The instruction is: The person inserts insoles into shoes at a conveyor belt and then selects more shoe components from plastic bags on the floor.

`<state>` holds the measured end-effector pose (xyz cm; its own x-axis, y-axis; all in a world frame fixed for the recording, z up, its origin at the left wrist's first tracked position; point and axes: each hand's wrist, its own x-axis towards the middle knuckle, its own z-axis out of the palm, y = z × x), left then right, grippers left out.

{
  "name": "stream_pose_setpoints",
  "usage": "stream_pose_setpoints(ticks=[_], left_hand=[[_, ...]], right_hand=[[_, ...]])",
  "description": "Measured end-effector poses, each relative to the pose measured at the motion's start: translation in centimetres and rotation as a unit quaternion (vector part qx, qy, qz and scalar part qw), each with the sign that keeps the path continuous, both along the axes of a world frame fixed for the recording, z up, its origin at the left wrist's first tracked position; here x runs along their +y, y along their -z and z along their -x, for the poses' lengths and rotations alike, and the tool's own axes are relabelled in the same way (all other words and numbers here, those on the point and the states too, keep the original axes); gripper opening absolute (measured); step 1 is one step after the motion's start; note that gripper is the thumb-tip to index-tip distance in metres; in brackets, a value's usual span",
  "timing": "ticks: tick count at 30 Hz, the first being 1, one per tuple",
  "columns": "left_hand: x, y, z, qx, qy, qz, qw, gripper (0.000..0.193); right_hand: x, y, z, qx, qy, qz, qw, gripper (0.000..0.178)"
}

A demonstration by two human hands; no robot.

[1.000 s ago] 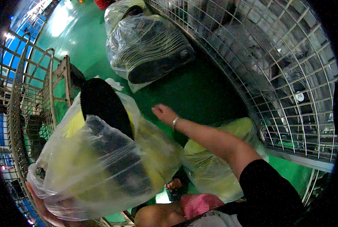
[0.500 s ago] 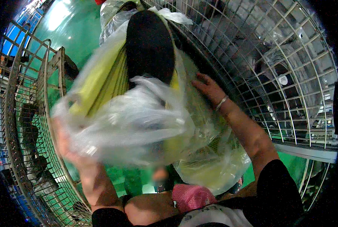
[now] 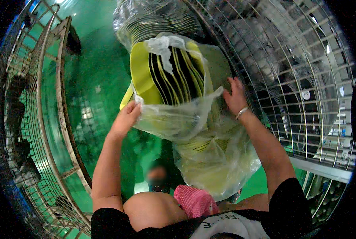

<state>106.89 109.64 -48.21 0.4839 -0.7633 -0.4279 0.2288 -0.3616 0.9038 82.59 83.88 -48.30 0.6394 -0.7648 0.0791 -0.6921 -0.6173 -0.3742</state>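
Observation:
I hold a clear plastic bag (image 3: pixel 174 111) packed with yellow and black flat pieces up in front of me. My left hand (image 3: pixel 126 115) grips the bag's lower left edge. My right hand (image 3: pixel 235 97) presses flat against its right side, a thin bracelet on the wrist. A second clear bag of yellow pieces (image 3: pixel 217 167) lies below it, near my knees. A third clear bag (image 3: pixel 158 20) sits on the floor just beyond the raised one.
A tall wire cage wall (image 3: pixel 289 79) curves along the right. Another wire cage with a rusty frame (image 3: pixel 54 119) stands at the left. The floor (image 3: pixel 94 79) is glossy green. A pink mesh item (image 3: pixel 194 199) rests by my lap.
The bag has gone from low at my left up and forward to the middle. My left hand shifted from under it to its left edge; my right hand stays on its right side.

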Motion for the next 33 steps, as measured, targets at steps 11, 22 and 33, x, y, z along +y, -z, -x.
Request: stream_pose_setpoints(ticks=[11, 22, 33], left_hand=[[0.5, 0.6, 0.3, -0.396, 0.074, -0.045, 0.914, 0.034], [-7.1, 7.5, -11.0, -0.314, -0.155, -0.064, 0.935, 0.053], [-11.7, 0.3, -1.6, 0.094, -0.091, 0.071, 0.989, 0.043]], right_hand=[[5.3, -4.6, -15.3, -0.087, -0.223, -0.014, 0.971, 0.032], [9.9, -1.3, -12.1, -0.088, -0.150, 0.030, 0.984, 0.061], [9.1, 0.6, -7.2, -0.048, -0.115, -0.068, 0.990, 0.048]])
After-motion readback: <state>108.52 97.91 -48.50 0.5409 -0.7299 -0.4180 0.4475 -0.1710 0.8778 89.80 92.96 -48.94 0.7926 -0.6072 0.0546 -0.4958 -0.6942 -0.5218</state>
